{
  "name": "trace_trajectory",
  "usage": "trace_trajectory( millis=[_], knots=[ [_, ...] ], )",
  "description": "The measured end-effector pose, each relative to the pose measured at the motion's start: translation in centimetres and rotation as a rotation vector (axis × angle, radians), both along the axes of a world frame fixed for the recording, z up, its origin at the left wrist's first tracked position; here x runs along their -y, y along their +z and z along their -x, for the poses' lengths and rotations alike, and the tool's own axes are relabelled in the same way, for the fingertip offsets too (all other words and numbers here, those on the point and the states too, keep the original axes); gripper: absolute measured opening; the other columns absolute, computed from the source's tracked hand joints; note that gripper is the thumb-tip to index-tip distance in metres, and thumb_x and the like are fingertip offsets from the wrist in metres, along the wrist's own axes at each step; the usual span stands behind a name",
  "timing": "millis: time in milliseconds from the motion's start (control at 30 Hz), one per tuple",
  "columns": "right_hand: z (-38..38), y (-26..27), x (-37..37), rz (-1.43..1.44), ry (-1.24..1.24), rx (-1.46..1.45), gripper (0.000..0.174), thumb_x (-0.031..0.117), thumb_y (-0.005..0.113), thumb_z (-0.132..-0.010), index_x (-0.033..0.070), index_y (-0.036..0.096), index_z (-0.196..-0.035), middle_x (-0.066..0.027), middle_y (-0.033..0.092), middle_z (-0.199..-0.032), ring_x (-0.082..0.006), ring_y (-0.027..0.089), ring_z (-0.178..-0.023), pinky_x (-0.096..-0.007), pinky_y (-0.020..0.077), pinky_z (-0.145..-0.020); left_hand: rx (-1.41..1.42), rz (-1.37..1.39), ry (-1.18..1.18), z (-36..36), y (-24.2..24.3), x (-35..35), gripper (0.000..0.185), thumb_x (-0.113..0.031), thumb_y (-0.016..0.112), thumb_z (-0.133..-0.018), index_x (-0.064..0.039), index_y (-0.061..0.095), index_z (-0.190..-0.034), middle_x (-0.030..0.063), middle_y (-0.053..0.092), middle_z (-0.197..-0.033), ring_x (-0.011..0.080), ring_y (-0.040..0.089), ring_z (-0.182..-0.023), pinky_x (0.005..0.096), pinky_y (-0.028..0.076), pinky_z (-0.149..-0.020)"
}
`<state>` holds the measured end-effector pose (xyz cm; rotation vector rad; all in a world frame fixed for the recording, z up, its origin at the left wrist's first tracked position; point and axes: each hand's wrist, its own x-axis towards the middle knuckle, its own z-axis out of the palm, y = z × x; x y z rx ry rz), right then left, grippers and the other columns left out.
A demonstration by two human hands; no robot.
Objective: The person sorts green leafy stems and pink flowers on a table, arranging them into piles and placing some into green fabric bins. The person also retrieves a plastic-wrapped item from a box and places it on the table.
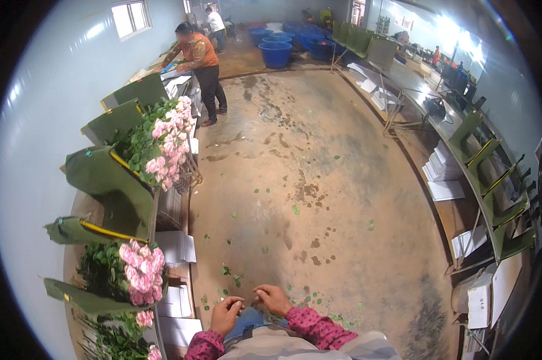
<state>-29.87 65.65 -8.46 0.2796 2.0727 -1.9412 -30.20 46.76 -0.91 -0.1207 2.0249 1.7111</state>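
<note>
Both hands are low in front of my body, a short gap apart. My left hand (226, 315) has its fingers curled in towards the thumb, with nothing visible in them. My right hand (274, 300) is loosely bent, fingertips a little apart and nothing seen between them. Pink-and-black patterned sleeves cover both forearms. Left of my hands, a bunch of pink roses (142, 272) lies between green divider panels (100, 299) on a rack. More pink roses (147, 318) with leafy stems lie at its near end, partly cut off by the picture's rim.
Further along the left rack is a larger rose bunch (174, 139). A person (201, 56) in an orange vest bends over a table there; another stands beyond. Blue tubs (275, 53) stand at the back. A long rack (467, 171) runs along the right. Leaves (295, 209) and wet spots mark the floor.
</note>
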Motion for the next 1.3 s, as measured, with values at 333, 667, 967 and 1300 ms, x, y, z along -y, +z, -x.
trace_trajectory(
  millis=[333,667,967,1300],
  knots=[
    [-1.8,-16.6,-12.8,-0.463,-0.054,0.188,0.027,0.014,0.057,-0.088,-0.002,0.064,-0.108,-0.0114,0.069,-0.089,-0.0168,0.067,-0.081,-0.0297,0.0526,-0.071,0.131,-0.033,-0.420,17.2,-4.2,-10.2,0.023,-0.017,0.053,-0.093,-0.002,0.064,-0.106,0.0041,0.066,-0.085,0.0098,0.058,-0.073,0.0252,0.049,-0.068],
    [27.4,-13.7,-24.0,-0.479,-0.235,0.514,0.031,0.023,0.059,-0.084,0.004,0.066,-0.108,-0.0129,0.067,-0.097,-0.0224,0.064,-0.089,-0.0367,0.0505,-0.077,-0.100,0.155,-0.442,44.7,1.1,-18.0,0.028,-0.025,0.053,-0.092,-0.005,0.064,-0.109,0.0041,0.069,-0.087,0.0120,0.063,-0.071,0.0283,0.050,-0.070],
    [45.7,-18.7,-33.0,-0.640,-0.100,0.569,0.034,0.031,0.062,-0.081,0.009,0.067,-0.107,-0.0142,0.066,-0.103,-0.0274,0.062,-0.095,-0.0429,0.0486,-0.081,0.008,0.131,-0.370,61.7,-5.6,-25.4,0.028,-0.024,0.054,-0.091,-0.004,0.064,-0.109,0.0065,0.069,-0.087,0.0138,0.064,-0.076,0.0296,0.051,-0.071],
    [71.9,-9.8,-48.5,-0.227,-0.747,0.418,0.023,0.022,0.052,-0.091,0.001,0.060,-0.098,-0.0114,0.063,-0.075,-0.0214,0.061,-0.062,-0.0332,0.0508,-0.055,-0.177,0.321,-0.400,91.4,-0.6,-31.2,0.057,-0.025,0.058,-0.088,-0.002,0.038,-0.135,0.0138,0.067,-0.084,0.0212,0.065,-0.076,0.0358,0.051,-0.070]
  ],
)
